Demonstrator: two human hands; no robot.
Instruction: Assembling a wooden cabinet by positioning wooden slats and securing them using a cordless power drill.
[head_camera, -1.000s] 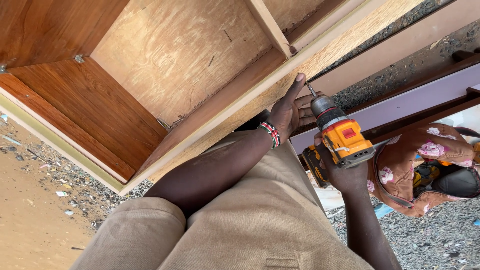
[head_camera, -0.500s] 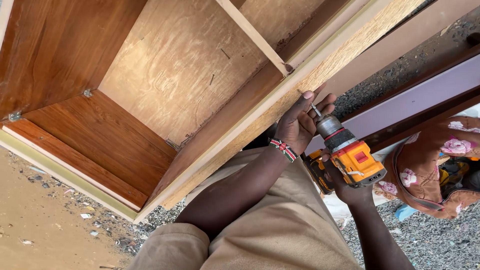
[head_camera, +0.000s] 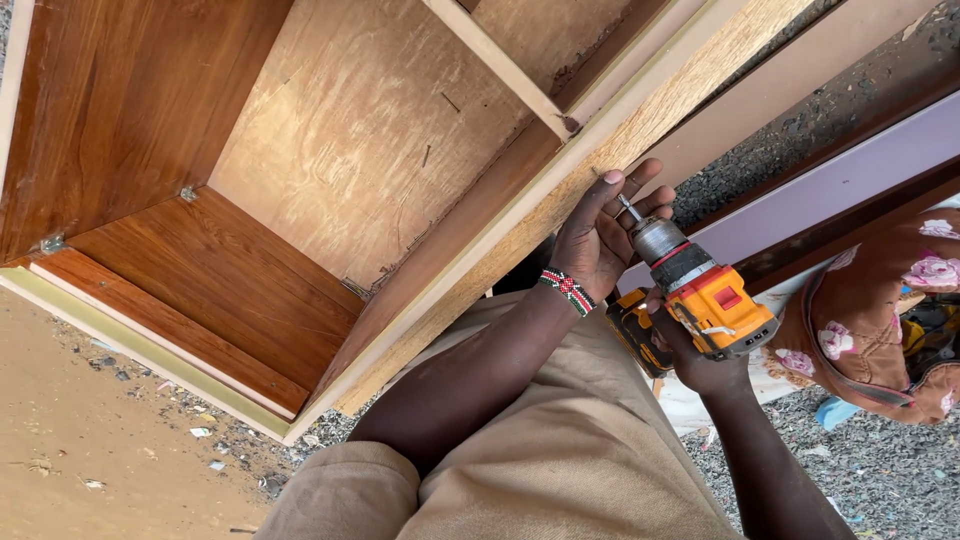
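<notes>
Ground (head_camera: 90, 440): bare sandy dirt, small litter scattered across it.
Gravel (head_camera: 880, 470): grey, seen at lower right.
Resting on ground: wooden cabinet (head_camera: 330, 180), laid tilted.

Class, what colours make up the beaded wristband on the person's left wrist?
Red, white, black and green beads on the wristband, seen best in the head view.

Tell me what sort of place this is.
Probably an outdoor carpentry yard: an unfinished wooden cabinet lies on bare sandy ground beside gravel, and the right hand holds a cordless drill against its edge.
</notes>
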